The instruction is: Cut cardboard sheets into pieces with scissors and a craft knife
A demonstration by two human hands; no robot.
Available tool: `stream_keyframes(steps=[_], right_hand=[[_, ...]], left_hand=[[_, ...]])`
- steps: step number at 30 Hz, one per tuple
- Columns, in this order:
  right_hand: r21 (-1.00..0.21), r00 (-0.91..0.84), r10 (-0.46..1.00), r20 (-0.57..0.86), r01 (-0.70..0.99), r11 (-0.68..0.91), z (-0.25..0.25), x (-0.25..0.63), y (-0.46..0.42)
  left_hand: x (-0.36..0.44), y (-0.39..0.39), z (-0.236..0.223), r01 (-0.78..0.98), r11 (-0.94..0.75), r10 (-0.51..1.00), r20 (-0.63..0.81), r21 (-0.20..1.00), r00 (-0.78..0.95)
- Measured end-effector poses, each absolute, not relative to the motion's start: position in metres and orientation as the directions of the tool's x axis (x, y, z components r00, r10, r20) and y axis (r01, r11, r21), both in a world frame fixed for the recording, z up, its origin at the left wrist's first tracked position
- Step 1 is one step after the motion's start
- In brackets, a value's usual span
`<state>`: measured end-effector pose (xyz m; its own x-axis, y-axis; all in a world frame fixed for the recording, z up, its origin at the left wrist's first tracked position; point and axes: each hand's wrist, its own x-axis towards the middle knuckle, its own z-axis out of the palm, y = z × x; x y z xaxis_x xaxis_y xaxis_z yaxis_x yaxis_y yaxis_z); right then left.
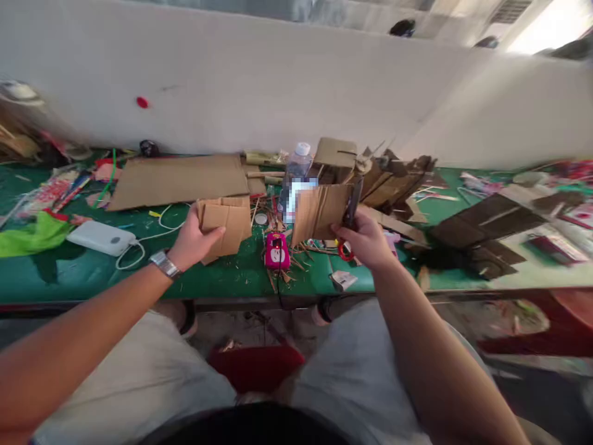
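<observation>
My left hand [191, 240] is closed on a small stack of folded or layered cardboard pieces [228, 224], the thumb lying across their front. A silver watch sits on that wrist. In my right hand [365, 240] are a flat cardboard piece [322, 210] and a pair of scissors [353, 201]. The dark blades point up beside the cardboard, and an orange-red handle loop [345, 250] shows below the fingers. Both hands are above the green table [231, 278], apart from each other. Between them lies a pink power socket box [277, 252] with a lit red light.
A water bottle [300, 162] stands behind the pink box. Large cardboard sheet [180, 179] lies at the back left, near a white power bank [102, 238] with a cable. Cardboard scraps [393, 179] pile up at the back right. A pale wall [254, 80] rises behind.
</observation>
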<state>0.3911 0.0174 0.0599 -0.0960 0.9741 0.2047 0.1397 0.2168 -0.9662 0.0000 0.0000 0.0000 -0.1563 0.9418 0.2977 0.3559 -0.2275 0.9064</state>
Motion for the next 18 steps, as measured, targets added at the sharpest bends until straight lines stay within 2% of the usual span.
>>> stream_keyframes(steps=[2, 5, 9, 13, 18], right_hand=[[-0.97, -0.117, 0.973, 0.199, 0.116, 0.212, 0.055, 0.365, 0.014], [-0.976, -0.178, 0.967, 0.18, 0.087, 0.198, 0.05, 0.326, 0.006], [-0.982, -0.232, 0.961, 0.149, 0.08, 0.172, 0.046, 0.281, -0.008], [-0.95, -0.185, 0.964, 0.189, 0.214, 0.228, 0.04, 0.26, -0.018], [-0.818, -0.173, 0.913, 0.369, 0.407, 0.407, 0.038, 0.251, -0.033]], left_hand=[[0.006, 0.001, -0.006, 0.294, -0.179, 0.964, 0.227, 0.939, -0.138], [0.014, 0.001, -0.011, 0.189, -0.172, 0.975, 0.194, 0.967, -0.105], [0.02, -0.006, -0.006, 0.117, -0.286, 0.949, 0.298, 0.951, -0.106], [0.025, -0.022, 0.003, 0.129, -0.381, 0.904, 0.398, 0.916, -0.157], [0.039, -0.041, 0.006, -0.07, -0.415, 0.905, 0.404, 0.907, -0.131]])
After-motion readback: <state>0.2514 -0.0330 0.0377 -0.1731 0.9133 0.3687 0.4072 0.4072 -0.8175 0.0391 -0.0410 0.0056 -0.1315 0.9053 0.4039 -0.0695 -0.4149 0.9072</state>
